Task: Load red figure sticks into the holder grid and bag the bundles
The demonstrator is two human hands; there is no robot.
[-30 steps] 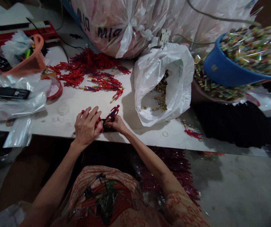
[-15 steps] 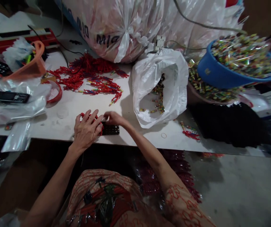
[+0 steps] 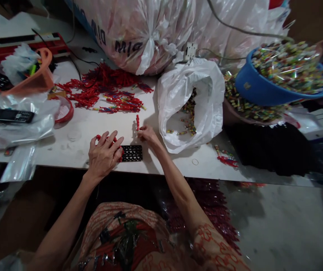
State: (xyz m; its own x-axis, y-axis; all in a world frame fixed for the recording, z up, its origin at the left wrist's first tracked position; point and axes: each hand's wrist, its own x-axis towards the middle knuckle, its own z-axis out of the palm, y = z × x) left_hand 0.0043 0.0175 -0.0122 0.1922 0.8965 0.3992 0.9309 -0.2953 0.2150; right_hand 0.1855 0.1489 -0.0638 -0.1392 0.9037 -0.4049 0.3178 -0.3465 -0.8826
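My left hand [image 3: 102, 155] lies palm down with its fingers spread over the left part of a black perforated tray [image 3: 134, 153]. Small red plastic pieces [image 3: 120, 156] show at the edges of that hand; most of them are hidden under it. Above the tray's right end, my right hand [image 3: 147, 135] pinches a slim red plastic figure [image 3: 138, 122], which points up and away from me. Farther back on the white table [image 3: 76, 148] lies a loose pile of similar red figures [image 3: 105, 86], some with blue and yellow parts.
Right of my hands stands an open white plastic bag [image 3: 169, 124] with small colourful pieces inside. A blue basin [image 3: 258, 88] heaped with similar pieces is beyond it. A black cloth [image 3: 274, 150], a phone [image 3: 13, 115], an orange basket [image 3: 38, 81] and large stuffed bags [image 3: 133, 34] surround the workspace.
My right hand has moved right and slightly away from the tray, and a red figure now shows in its fingers. A figure at the pile's near edge is gone. My left hand stays put.
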